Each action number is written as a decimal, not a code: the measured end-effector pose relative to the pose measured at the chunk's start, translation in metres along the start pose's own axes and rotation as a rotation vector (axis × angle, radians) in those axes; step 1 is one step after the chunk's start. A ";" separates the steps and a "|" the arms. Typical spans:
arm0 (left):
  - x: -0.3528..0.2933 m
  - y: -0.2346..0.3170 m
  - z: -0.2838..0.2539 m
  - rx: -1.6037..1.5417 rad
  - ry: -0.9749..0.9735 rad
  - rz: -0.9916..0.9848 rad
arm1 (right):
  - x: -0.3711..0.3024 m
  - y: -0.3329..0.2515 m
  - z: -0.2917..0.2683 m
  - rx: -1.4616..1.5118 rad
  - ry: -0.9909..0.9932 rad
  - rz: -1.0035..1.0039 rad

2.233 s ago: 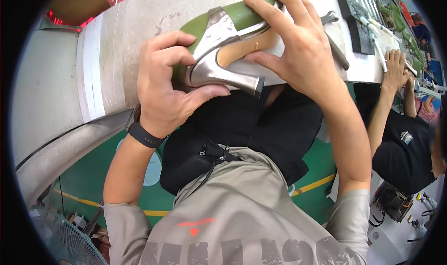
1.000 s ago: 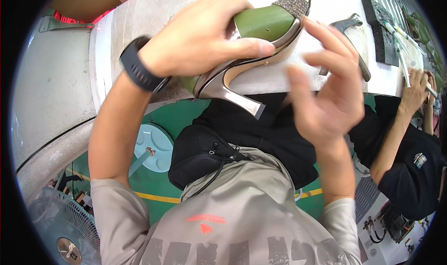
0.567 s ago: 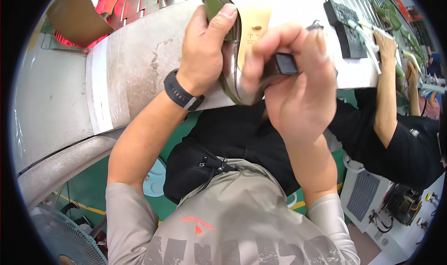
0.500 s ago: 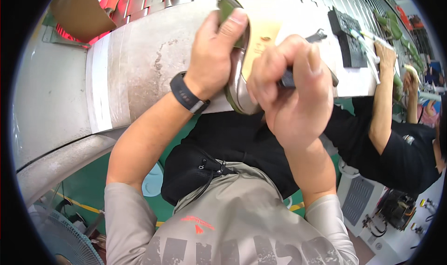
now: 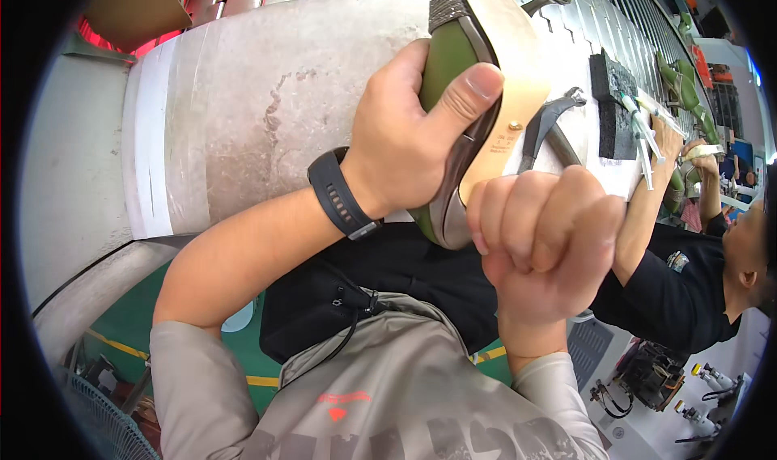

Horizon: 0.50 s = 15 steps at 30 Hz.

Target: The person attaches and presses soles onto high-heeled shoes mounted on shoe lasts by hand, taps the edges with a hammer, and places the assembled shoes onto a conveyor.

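At one o'clock, the left hand (image 5: 405, 136) is clamping a green, dark-trimmed, tan-soled shoe (image 5: 515, 80) between thumb and fingers; the right hand (image 5: 544, 237) is clasping its hidden heel end, fingers curled tight. A dark metal tool (image 5: 543, 126) is lying on the mottled grey counter (image 5: 235, 120) at two o'clock.

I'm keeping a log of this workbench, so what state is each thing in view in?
Green shoe: held, sole turned to the camera
Left hand: closed around the shoe's side
Right hand: fingers curled shut over the heel end, heel hidden
Watch: strapped on the left wrist
Metal tool: lying on the table, not held
Fan: partly in view, cannot tell whether running
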<state>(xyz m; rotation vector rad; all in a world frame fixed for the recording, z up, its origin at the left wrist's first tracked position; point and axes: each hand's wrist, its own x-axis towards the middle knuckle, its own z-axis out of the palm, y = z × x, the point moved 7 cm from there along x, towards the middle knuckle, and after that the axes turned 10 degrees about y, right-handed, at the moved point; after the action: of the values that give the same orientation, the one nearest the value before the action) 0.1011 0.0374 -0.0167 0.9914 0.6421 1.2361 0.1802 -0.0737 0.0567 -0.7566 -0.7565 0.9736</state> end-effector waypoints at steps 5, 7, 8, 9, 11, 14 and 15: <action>0.001 0.011 0.001 0.185 0.024 0.096 | 0.018 -0.006 0.015 -0.391 0.117 0.053; 0.002 0.010 -0.003 0.198 0.009 0.066 | 0.019 -0.002 0.012 -0.384 0.005 0.082; -0.005 0.014 -0.004 0.195 -0.010 0.070 | 0.016 0.003 -0.004 0.023 -0.036 0.110; -0.012 0.015 -0.005 0.204 -0.026 0.013 | 0.007 0.001 -0.012 0.003 0.114 0.128; -0.035 0.009 -0.010 0.093 -0.067 -0.135 | -0.021 -0.005 -0.036 -0.149 0.330 0.131; -0.095 0.022 -0.018 0.220 -0.133 -0.265 | -0.086 0.000 -0.066 -0.447 0.184 0.444; -0.115 0.025 -0.019 0.249 -0.158 -0.298 | -0.108 0.009 -0.059 -0.376 0.101 0.600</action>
<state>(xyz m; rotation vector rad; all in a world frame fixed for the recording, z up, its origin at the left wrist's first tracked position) 0.0456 -0.0681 -0.0156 1.1396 0.7996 0.8205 0.1859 -0.1809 -0.0043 -1.4017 -0.6400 1.3313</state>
